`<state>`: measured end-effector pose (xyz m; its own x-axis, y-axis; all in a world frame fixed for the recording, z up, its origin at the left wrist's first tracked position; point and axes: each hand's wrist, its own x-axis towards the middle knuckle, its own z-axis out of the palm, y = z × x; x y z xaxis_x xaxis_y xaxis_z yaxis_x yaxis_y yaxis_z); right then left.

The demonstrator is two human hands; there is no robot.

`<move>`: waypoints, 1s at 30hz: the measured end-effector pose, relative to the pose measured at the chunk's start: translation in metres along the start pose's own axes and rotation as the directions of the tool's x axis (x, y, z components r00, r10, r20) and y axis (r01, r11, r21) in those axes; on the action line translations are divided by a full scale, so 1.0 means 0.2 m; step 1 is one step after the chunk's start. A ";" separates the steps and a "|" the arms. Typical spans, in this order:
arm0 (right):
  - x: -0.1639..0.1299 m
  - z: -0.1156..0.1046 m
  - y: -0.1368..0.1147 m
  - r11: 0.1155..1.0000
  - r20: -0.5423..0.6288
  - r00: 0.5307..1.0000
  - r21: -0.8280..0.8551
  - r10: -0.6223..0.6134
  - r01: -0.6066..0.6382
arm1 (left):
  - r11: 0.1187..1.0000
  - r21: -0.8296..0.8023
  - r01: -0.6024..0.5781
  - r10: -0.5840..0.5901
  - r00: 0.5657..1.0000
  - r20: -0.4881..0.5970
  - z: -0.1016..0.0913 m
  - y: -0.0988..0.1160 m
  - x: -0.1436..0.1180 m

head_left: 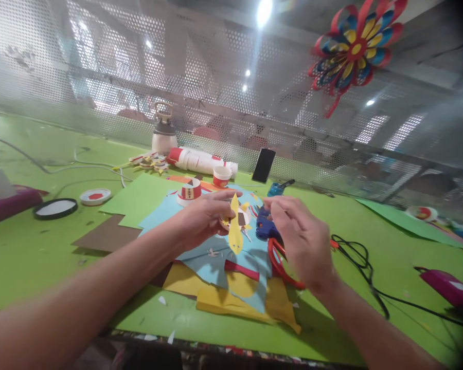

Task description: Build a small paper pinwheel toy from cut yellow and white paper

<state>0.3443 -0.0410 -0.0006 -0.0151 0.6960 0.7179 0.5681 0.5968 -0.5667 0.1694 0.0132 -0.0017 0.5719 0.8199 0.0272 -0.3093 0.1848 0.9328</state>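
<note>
A yellow paper cutout (235,231), long and narrow with two small dots at its lower end, stands out in front of a small white and brown paper piece (242,219). My left hand (206,216) is closed on this paper craft, thumb on top. To the right, my right hand (303,239) is raised with its fingers curled and pinched; whatever may be between the fingertips is hidden. Just behind it on the table lies a blue glue gun (265,224). Red-handled scissors (281,267) lie below the glue gun, partly covered by my right hand.
Blue paper (200,262), yellow paper (231,303) and brown card (106,234) overlap on the green table (31,267). Behind are red-and-white paper cups (221,176), a stack of cups (202,160) and a phone (263,165). A black cable (364,262) runs at right.
</note>
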 end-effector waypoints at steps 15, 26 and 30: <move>0.01 0.02 0.00 0.664 0.518 0.723 0.341 0.458 -0.665 | 0.912 0.406 -0.056 -0.005 0.989 0.146 0.03 -0.04 -0.01; -0.01 0.06 0.04 0.508 0.517 0.695 0.475 0.499 -0.719 | 0.935 0.354 0.040 -0.065 0.996 0.057 0.06 -0.03 -0.01; -0.01 0.07 0.06 0.432 0.511 0.693 0.545 0.508 -0.718 | 0.942 0.325 0.082 -0.076 0.997 -0.030 0.04 -0.03 -0.01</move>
<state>0.3398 -0.0285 -0.0147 -0.1420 0.9899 0.0033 -0.1921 -0.0243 -0.9811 0.1769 0.0064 -0.0047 0.5711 0.8191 -0.0547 0.0027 0.0648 0.9979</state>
